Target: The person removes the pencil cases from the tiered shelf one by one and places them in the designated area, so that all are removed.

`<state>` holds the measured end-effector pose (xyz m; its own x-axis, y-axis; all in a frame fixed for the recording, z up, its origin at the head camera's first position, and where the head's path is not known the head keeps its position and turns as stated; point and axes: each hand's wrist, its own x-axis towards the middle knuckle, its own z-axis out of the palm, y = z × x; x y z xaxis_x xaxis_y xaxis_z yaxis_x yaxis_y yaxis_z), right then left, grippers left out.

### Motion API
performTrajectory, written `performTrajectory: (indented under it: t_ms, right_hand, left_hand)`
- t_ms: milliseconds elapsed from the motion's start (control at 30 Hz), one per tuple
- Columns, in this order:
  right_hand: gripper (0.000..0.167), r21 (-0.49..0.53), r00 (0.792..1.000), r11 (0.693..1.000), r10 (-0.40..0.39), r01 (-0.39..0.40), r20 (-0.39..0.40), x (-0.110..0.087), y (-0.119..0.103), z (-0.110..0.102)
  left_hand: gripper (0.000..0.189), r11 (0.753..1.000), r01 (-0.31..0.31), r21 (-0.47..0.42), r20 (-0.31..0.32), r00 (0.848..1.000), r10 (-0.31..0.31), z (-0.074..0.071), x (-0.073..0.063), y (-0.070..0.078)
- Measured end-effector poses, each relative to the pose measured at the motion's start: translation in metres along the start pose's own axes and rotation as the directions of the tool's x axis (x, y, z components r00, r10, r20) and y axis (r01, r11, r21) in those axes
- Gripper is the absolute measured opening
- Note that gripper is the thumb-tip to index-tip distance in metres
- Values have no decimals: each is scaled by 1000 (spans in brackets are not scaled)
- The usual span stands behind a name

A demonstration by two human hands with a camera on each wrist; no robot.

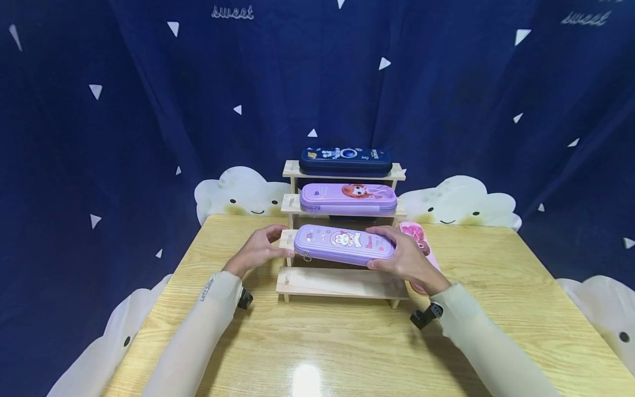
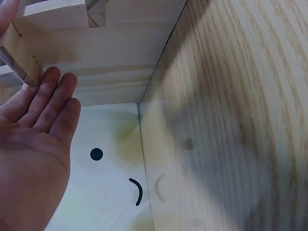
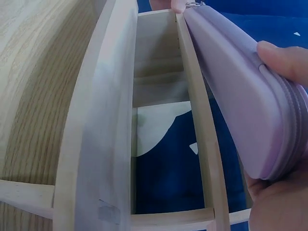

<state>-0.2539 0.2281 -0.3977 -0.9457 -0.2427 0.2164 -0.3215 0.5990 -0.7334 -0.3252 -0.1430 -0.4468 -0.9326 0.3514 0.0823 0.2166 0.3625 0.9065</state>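
Head view, tiers of the wooden rack (image 1: 342, 280): the navy space case (image 1: 344, 166) lies on the top tier and the purple girl case (image 1: 329, 199) on the second, so these two look settled.
Head view, lavender case (image 1: 322, 242): at the third tier, slanted, its right end nearer the person; it seems not yet squared up with the board.
Head view, pink case (image 1: 420, 236): lies on the table (image 1: 297, 331) to the right of the rack, off the tiers; by this arrangement it appears left to do, with the bottom tier bearing no case.
Head view, right hand (image 1: 401, 252): grasps the lavender case by its right end, thumb and fingers on opposite edges.
Head view, left hand (image 1: 258, 251): holds the left end of the third tier's board.
Head view, lavender lid: glossy, rounded at both ends, with a white cartoon character in a round emblem, reddish lettering and small motifs; a zipper pull (image 1: 307, 257) hangs at the left end.
Left wrist view, left hand: long fingers reach past the board's end, thumb at the opposite side, pinching the wood and no case.
Right wrist view, lavender case: underside smooth and plain, zipper running round the side; it tilts above the tier, and whether its far end touches the board cannot be told.
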Motion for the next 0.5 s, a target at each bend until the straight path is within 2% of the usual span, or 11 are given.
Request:
performTrajectory:
  t_ms: [167,367,500]
  right_hand:
    - [81,95,1000,995,17,-17,0,-4,-5,-2]
    - [78,1,998,1000,-18,18,-55,-8,-11,-10]
    - [75,38,995,997,-67,69,-68,-11,-17,-17]
  left_hand:
    - [80,1000,-7,17,-5,1000,7,-1,-1,1]
    - [81,999,1,42,-5,1000,-1,-1,-1,2]
    - [80,999,11,38,-4,1000,-10,-1,-1,1]
